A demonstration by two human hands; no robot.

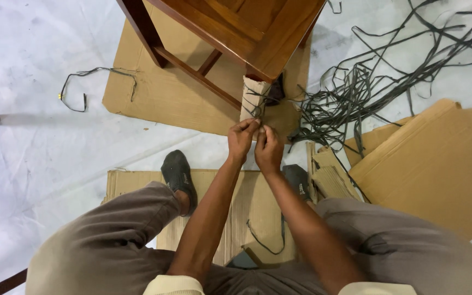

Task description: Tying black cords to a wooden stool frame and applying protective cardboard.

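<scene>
A brown wooden table (258, 33) stands on a cardboard sheet (159, 93). Its nearest leg is wrapped in corrugated cardboard (251, 95), with a black strap (258, 104) wound around the wrap. My left hand (241, 139) and my right hand (269, 150) are side by side at the foot of that leg. Both pinch the ends of the strap between fingers and thumb. I sit on the floor with knees spread and feet in dark socks (178, 175) on either side.
A tangle of black straps (367, 82) lies to the right. Flattened cardboard pieces (438, 164) lie at right, another sheet (247, 207) is under my legs. A loose strap (83, 87) lies at left on the white floor covering.
</scene>
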